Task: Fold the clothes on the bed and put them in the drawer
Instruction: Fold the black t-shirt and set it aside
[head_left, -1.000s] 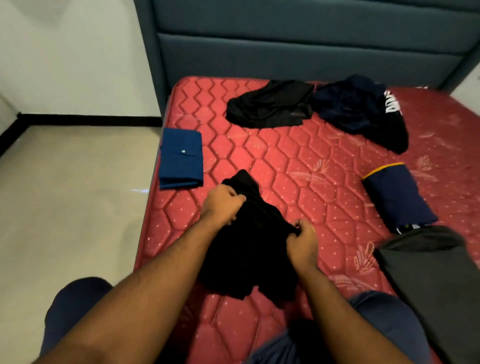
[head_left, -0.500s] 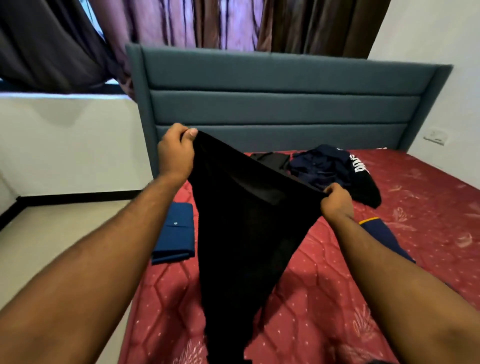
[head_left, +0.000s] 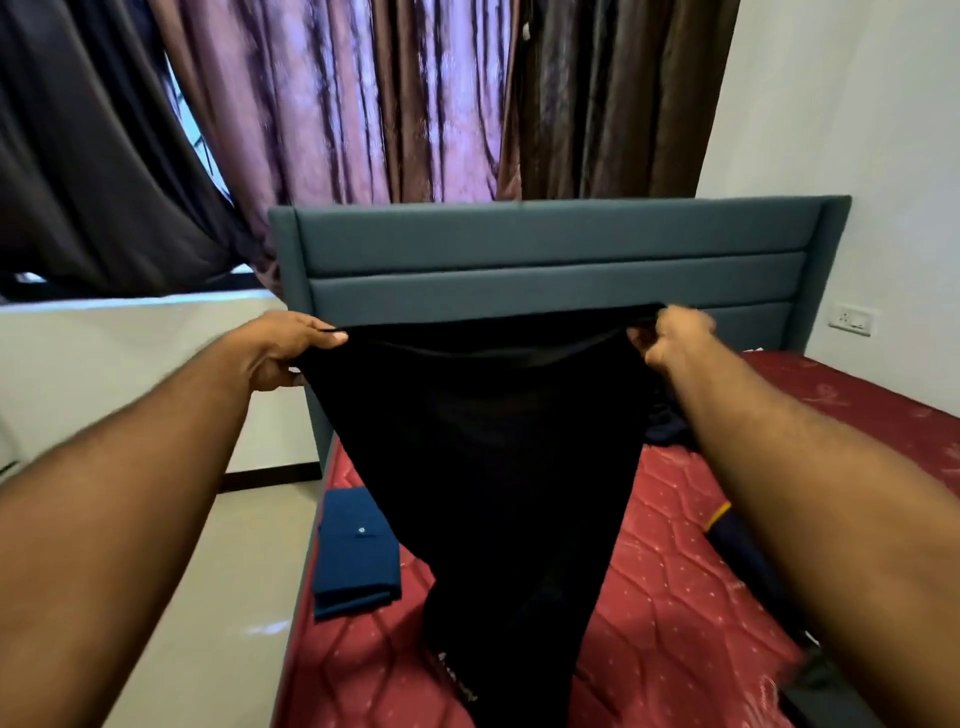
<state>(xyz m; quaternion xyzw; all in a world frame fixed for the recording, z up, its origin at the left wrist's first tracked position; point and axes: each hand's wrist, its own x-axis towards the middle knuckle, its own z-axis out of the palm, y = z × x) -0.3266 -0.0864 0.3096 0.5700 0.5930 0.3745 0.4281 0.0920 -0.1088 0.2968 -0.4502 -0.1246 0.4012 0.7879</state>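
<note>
A black garment (head_left: 493, 467) hangs in the air above the red mattress (head_left: 665, 597), stretched wide at its top edge and narrowing downward. My left hand (head_left: 283, 353) grips its left top corner. My right hand (head_left: 675, 338) grips the right top corner. A folded blue garment (head_left: 356, 561) lies at the mattress's left edge. A folded navy piece with a yellow stripe (head_left: 727, 525) shows beside my right forearm. Other dark clothes (head_left: 670, 431) lie mostly hidden behind the black garment and my right arm.
A teal padded headboard (head_left: 545, 249) stands behind the bed, with purple and brown curtains (head_left: 389, 104) above it. A pale floor (head_left: 234, 597) runs along the bed's left side. A wall socket (head_left: 852, 319) sits on the right wall.
Both hands lifted the black garment off the mattress and spread its top edge wide and level. The view tilted upward, showing the curtains.
</note>
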